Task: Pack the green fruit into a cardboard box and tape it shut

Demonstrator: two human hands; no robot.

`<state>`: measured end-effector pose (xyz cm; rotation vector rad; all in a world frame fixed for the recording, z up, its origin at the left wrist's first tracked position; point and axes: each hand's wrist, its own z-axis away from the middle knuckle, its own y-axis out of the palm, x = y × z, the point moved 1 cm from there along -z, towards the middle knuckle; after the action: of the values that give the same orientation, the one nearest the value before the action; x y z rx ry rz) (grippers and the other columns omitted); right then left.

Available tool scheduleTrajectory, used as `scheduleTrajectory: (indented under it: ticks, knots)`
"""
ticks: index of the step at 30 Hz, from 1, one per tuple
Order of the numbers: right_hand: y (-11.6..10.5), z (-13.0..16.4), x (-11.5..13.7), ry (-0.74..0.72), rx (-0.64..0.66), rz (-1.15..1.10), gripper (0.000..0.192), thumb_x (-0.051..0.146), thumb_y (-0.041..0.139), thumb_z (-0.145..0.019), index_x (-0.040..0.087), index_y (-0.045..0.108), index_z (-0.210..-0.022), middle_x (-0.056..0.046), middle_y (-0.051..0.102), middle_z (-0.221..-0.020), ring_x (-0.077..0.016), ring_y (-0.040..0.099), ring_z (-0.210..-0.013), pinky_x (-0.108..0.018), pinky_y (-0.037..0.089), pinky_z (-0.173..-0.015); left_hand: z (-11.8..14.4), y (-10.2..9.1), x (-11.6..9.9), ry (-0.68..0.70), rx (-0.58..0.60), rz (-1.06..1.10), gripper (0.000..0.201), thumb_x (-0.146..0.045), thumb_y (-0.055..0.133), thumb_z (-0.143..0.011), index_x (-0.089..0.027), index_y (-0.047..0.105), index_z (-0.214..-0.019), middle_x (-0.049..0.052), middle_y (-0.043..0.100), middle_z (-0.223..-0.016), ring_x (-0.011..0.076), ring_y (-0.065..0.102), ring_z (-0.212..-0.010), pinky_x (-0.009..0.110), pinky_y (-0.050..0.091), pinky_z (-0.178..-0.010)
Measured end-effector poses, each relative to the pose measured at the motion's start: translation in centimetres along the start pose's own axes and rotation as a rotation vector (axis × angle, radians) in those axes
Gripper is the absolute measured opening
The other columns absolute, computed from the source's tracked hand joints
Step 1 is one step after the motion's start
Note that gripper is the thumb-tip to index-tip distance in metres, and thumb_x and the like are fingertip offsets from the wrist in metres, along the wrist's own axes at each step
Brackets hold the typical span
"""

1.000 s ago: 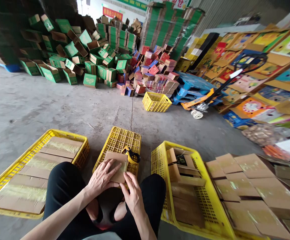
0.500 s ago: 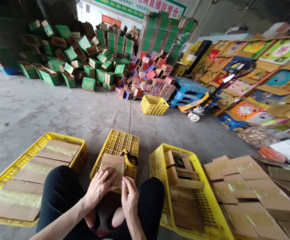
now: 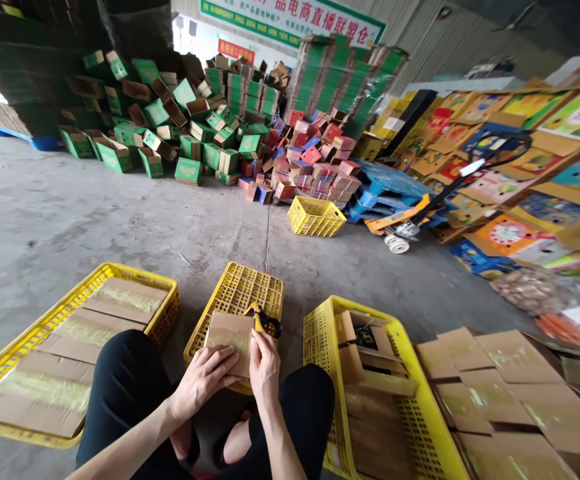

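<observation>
Squarely between the knees, on an upturned yellow crate (image 3: 237,293) serving as a low bench: a small brown cardboard box (image 3: 230,343), flat face up, overhanging the crate's near edge. Left hand (image 3: 205,377) spread and pressing down on the box's near-left corner, fingers open and flat, not curled round anything, seemingly to pin the box against sliding. Right hand (image 3: 264,363) clamped on the near-right edge, thumb over the top and fingers apparently tucked down the side, probably smoothing a strip of clear tape showing as a glossy band along the top. Long axis of the box running away from the body toward the crate's far edge, slightly tilted to the right; taped face pointing up. Yellow-and-black tape dispenser (image 3: 266,323) parked just beside the box at its far-right corner, within reach of the right hand. Left of the knees, a wide yellow tray (image 3: 135,275) holding closed, taped boxes laid flat in a row. Right of the knees, another yellow crate (image 3: 395,393) with untaped boxes, flaps open, and beyond its right edge more flat cardboard boxes (image 3: 500,393) on the concrete floor (image 3: 120,220).
</observation>
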<state>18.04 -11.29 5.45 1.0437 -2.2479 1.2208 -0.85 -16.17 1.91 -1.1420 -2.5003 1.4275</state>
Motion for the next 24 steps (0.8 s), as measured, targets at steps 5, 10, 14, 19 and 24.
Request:
scheduleTrajectory:
  ticks: [5,10,14,19,24]
  knots:
    - [0.1,0.8,-0.3,-0.003,0.067,0.075,0.038,0.025,0.044,-0.109,0.019,0.073,-0.132,-0.015,0.078,-0.117,-0.0233,0.076,-0.108,-0.033,0.062,-0.095,1.6,-1.8,0.8,-0.032,0.036,0.001,0.043,-0.038,0.052,-0.11,-0.026,0.058,-0.15,0.009,0.069,-0.139,0.0255,0.061,-0.13,0.041,0.051,-0.107]
    - [-0.1,0.7,-0.5,-0.012,0.088,0.118,0.039,0.028,0.043,-0.11,0.02,0.072,-0.134,-0.014,0.077,-0.121,-0.0233,0.076,-0.109,-0.032,0.061,-0.095,4.0,-3.7,2.0,-0.144,0.005,-0.043,0.043,-0.036,0.057,-0.107,-0.027,0.059,-0.149,0.009,0.069,-0.141,0.0259,0.064,-0.129,0.043,0.051,-0.11]
    - [-0.4,0.5,0.5,-0.045,0.093,0.192,0.038,0.026,0.043,-0.11,0.021,0.072,-0.134,-0.014,0.074,-0.124,-0.0257,0.071,-0.113,-0.038,0.058,-0.097,4.3,-3.3,1.7,-0.188,-0.047,0.019,0.042,-0.037,0.057,-0.106,-0.025,0.061,-0.147,0.011,0.069,-0.139,0.0259,0.066,-0.126,0.04,0.056,-0.106]
    - [-0.2,0.9,3.2,-0.087,0.202,0.241,0.041,0.018,0.041,-0.107,0.026,0.068,-0.137,-0.012,0.071,-0.121,-0.0278,0.066,-0.106,-0.044,0.054,-0.096,4.2,-2.0,0.8,-0.274,-0.146,0.09,0.041,-0.034,0.059,-0.105,-0.023,0.062,-0.144,0.012,0.068,-0.138,0.0254,0.067,-0.126,0.037,0.059,-0.104]
    - [1.3,0.6,5.3,-0.14,0.259,0.206,0.046,0.009,0.042,-0.103,0.025,0.066,-0.138,-0.011,0.069,-0.115,-0.0262,0.065,-0.102,-0.041,0.055,-0.094,4.4,-1.3,0.8,-0.298,-0.186,0.113,0.036,-0.033,0.059,-0.104,-0.024,0.064,-0.138,0.012,0.07,-0.134,0.0258,0.068,-0.123,0.039,0.06,-0.102]
